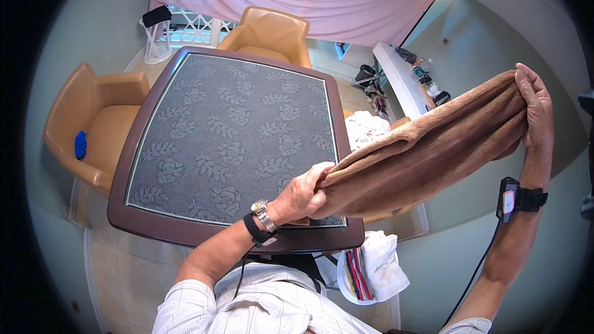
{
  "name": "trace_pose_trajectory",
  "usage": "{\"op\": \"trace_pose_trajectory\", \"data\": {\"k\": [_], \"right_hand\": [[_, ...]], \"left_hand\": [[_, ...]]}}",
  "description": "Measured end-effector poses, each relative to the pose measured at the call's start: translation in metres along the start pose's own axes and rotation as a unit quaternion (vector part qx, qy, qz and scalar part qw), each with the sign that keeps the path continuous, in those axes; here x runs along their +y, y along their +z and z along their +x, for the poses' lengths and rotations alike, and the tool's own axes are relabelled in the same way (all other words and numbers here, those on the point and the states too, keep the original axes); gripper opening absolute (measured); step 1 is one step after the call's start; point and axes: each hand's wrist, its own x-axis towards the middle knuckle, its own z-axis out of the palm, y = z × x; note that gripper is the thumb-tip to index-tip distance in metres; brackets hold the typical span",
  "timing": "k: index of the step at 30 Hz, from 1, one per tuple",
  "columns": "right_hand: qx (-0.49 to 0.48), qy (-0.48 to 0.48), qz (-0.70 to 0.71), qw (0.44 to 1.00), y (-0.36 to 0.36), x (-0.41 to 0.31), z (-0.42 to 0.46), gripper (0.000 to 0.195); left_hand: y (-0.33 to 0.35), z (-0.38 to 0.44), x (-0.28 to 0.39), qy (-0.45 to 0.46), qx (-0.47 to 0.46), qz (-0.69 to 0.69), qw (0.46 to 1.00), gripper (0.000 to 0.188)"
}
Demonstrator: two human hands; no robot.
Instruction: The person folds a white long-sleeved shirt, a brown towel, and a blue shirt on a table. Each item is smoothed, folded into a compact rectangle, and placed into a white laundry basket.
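A brown plush cloth (417, 162) is stretched in the air between my two hands, over the right edge of the table and beyond it. My left hand (304, 195) grips its near left end above the table's front right part. Raised far out at the right, my right hand (537, 102) pinches the cloth's upper right corner between thumb and fingers. Folds run lengthwise along the cloth, and its lower edge hangs slack. Below lies the table (232, 134), with a dark grey floral top and a reddish-brown rim.
Tan armchairs stand at the left (111, 120) and far side (271, 32); a blue cloth (80, 144) lies on the left one. Near my right side, a white stool (345, 283) bears folded cloths (383, 264). A white side table (401, 79) with small items stands along the right wall.
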Motion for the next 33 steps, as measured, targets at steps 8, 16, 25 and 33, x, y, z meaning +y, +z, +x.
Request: {"op": "trace_pose_trajectory", "data": {"k": [8, 16, 25, 33], "right_hand": [[0.033, 0.007, 0.018, 0.999, -0.010, -0.010, 0.000, 0.034], [0.003, 0.088, -0.051, 0.995, -0.023, 0.048, 0.004, 0.036], [-0.191, 0.222, -0.053, 0.955, 0.038, 0.185, -0.087, 0.029], [-0.226, 0.356, 0.217, 0.881, 0.190, 0.321, -0.167, 0.033]], "left_hand": [[0.017, -0.059, -0.055, -0.092, -0.029, 0.000, 0.995, 0.049], [-0.068, -0.075, -0.078, -0.226, -0.032, -0.122, 0.966, 0.040], [-0.267, -0.072, -0.019, -0.433, -0.139, -0.205, 0.866, 0.042], [-0.345, -0.109, -0.034, -0.558, -0.097, -0.125, 0.815, 0.045]]}}
